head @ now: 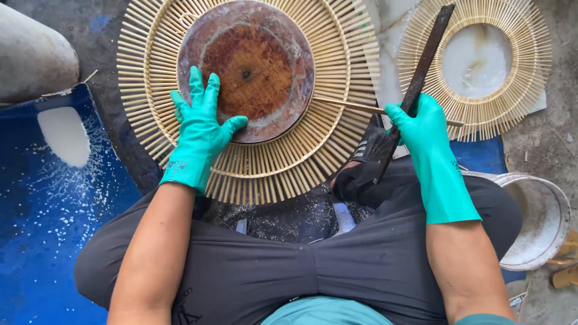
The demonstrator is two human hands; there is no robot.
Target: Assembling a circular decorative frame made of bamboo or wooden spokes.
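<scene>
Pressing flat on a round wooden disc [247, 71], worn and stained rusty brown with a pale rim, the left hand [201, 129] wears a teal rubber glove, fingers spread wide and holding nothing, palm down at the disc's lower left edge. Under that grip lies a sunburst ring [337, 90] of thin pale bamboo sticks, laid radially and bound by curved hoops, the disc sitting at its centre.

Right of it, the right hand [421, 129], also gloved in teal, is closed around a dark, flat, rough-surfaced tool [424, 60] that slants up and away from the grip. A single loose bamboo stick [349, 106] runs from this hand toward the disc's edge; whether the fingers pinch it cannot be told. Beyond the tool lies a second, smaller stick ring [518, 72] on a whitish sheet. Just below the right forearm stands a white bucket [542, 222]. Both forearms reach forward over dark-trousered knees, above blue speckled sheeting [48, 210].
</scene>
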